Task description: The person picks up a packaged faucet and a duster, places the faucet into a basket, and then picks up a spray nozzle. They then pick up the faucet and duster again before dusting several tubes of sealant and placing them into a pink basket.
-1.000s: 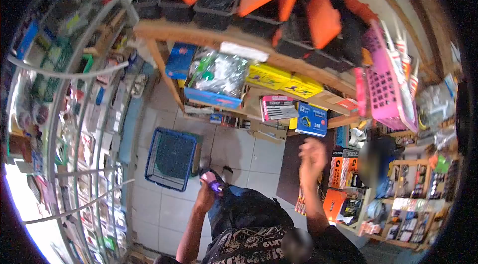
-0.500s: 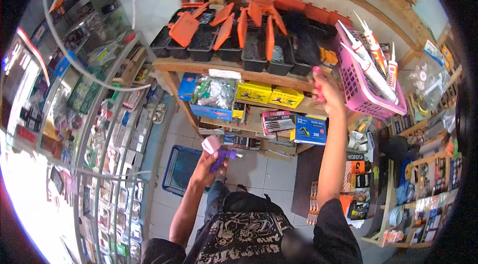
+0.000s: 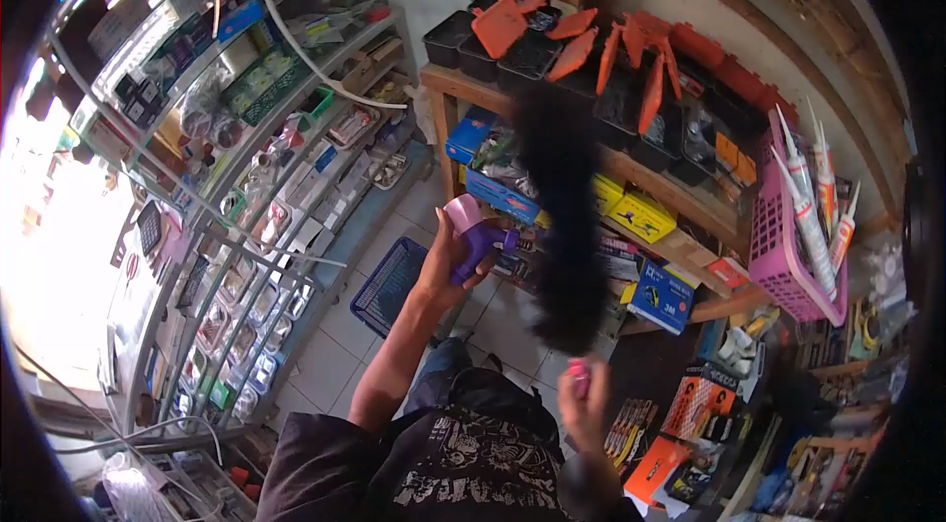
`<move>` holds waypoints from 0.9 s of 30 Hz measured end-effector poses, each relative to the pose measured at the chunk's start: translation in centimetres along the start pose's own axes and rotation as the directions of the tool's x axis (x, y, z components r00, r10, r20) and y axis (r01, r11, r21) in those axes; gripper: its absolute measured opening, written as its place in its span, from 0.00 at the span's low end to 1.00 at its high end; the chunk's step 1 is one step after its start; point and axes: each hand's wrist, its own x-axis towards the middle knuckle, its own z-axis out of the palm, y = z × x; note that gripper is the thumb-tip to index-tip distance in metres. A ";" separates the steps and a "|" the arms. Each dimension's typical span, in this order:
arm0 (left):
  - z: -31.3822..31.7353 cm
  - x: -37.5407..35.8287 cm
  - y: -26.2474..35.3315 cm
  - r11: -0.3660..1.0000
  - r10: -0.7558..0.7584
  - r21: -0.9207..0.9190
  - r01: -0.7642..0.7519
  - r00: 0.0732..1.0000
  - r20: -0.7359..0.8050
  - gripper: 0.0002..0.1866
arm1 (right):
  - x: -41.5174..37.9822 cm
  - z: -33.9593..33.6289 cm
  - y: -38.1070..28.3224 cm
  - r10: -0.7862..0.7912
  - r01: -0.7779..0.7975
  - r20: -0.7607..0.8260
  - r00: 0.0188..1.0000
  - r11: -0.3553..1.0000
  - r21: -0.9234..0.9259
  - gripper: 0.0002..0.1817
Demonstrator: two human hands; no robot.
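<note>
The left hand (image 3: 445,266) grips one purple spray bottle (image 3: 473,236). The right hand (image 3: 583,404) grips one black feather duster (image 3: 562,217) by its pink handle.

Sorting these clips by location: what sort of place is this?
Most likely a small hardware shop: sealant tubes stand in a pink basket, black bins with orange lids line a wooden shelf, and glass display cases hold small packaged goods.

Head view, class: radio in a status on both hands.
Left hand gripping purple spray bottle. Right hand holding black duster upright by pink handle. Duster blocks shelf view.
</note>
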 end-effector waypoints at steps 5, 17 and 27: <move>-4.6 -1.3 -6.6 0.979 0.003 0.200 -0.039 0.985 0.174 0.36 | 0.8 2.9 -1.7 0.030 -0.031 0.200 0.979 1.000 -0.003 0.19; -1.0 -1.3 -1.3 0.987 0.028 0.155 0.027 0.940 -0.340 0.34 | -0.7 4.8 0.4 0.073 -0.068 0.195 0.978 0.997 -0.030 0.20; 1.3 0.8 3.4 1.000 -0.024 0.006 0.026 0.988 -0.155 0.36 | 3.9 6.4 -2.6 0.088 -0.076 0.150 0.985 0.994 -0.081 0.23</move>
